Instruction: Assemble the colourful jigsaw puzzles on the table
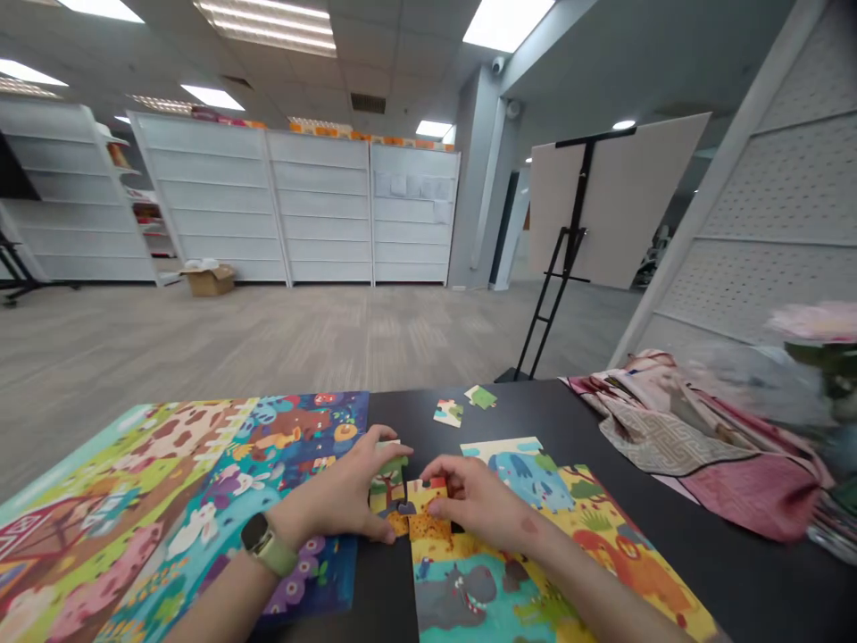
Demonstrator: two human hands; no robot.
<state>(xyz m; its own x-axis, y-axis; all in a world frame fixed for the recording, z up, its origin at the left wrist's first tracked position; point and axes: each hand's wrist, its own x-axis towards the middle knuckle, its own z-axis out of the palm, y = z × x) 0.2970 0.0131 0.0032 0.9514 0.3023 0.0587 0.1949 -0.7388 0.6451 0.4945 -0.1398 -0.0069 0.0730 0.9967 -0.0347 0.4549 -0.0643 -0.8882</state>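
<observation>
My left hand [341, 491] grips a green-and-yellow jigsaw puzzle piece [386, 487] between thumb and fingers, at the left edge of the animal puzzle. My right hand [478, 502] pinches a spotted orange-yellow puzzle piece [428, 522] beside it. The two pieces meet edge to edge; whether they interlock fully I cannot tell. Under and around my right wrist lies the partly joined animal puzzle [461, 594], showing a hippo, an elephant and a lion. Beyond my hands, two loose puzzle pieces [448, 412] [480, 397] rest on the black table.
Two joined puzzle panels [167, 500] cover the table's left side, partly beneath my left forearm. Patterned pink fabric [710, 438] and a pink flower [817, 323] stand at the right. Past the black table [402, 406] are an easel [562, 250] and white shelves [321, 210].
</observation>
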